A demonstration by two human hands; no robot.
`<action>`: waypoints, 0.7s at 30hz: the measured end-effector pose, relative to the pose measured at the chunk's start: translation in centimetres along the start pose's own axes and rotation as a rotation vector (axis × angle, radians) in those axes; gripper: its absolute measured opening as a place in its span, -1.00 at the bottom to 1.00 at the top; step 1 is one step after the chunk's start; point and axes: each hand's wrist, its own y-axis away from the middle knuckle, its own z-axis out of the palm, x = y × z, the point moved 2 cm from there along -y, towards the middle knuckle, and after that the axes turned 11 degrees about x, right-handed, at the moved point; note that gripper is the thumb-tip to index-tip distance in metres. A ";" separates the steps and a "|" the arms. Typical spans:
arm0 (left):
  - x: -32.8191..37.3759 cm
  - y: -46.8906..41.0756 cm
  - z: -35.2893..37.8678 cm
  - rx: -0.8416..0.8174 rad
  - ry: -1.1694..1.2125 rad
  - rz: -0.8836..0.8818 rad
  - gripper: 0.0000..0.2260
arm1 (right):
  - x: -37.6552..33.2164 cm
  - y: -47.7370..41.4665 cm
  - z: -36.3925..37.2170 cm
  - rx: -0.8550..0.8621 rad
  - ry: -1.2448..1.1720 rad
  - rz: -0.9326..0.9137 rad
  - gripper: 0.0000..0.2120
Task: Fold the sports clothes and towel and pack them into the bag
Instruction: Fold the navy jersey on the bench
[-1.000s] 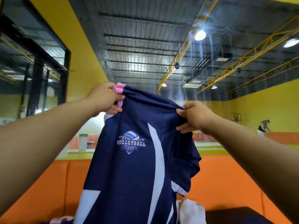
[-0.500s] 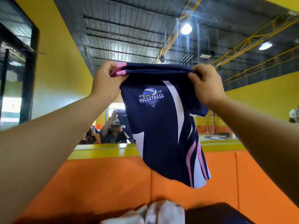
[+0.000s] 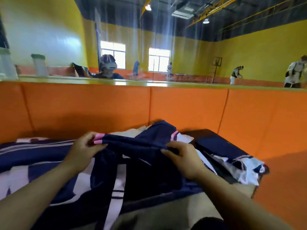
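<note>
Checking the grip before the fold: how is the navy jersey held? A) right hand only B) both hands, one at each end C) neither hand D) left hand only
B: the left hand pinches the pink-trimmed end of the navy jersey, the right hand grips the other end.

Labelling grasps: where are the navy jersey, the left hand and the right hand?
navy jersey (image 3: pixel 132 144), head view, bunched edge between the hands.
left hand (image 3: pixel 82 151), head view, back of the hand.
right hand (image 3: pixel 184 161), head view, back of the hand.
</note>
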 end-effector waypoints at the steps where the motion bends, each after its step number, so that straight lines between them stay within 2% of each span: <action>1: -1.1 1.2 -0.8 0.004 -0.036 -0.023 -0.79 | -0.1 1.4 1.0 -0.021 0.003 0.007 -0.81; 7: -4.7 5.4 -4.6 0.011 -0.322 -0.083 -0.87 | -1.5 6.2 4.9 -0.115 0.124 -0.129 -0.81; 9: -5.3 5.9 -5.1 0.031 -0.470 -0.060 -0.72 | -1.9 7.1 6.0 -0.175 0.127 -0.141 -0.80; 14: -6.5 7.4 -5.4 0.007 -0.642 -0.065 -0.77 | -1.7 8.8 8.7 -0.395 0.104 -0.007 -0.80; 18: -7.3 8.5 -4.0 0.016 -0.657 0.002 -0.78 | -0.3 9.1 9.2 -0.366 0.065 0.071 -0.81; 21: -7.7 9.0 -0.8 0.013 -0.693 0.169 -0.85 | 0.7 8.5 8.7 -0.261 0.053 0.086 -0.83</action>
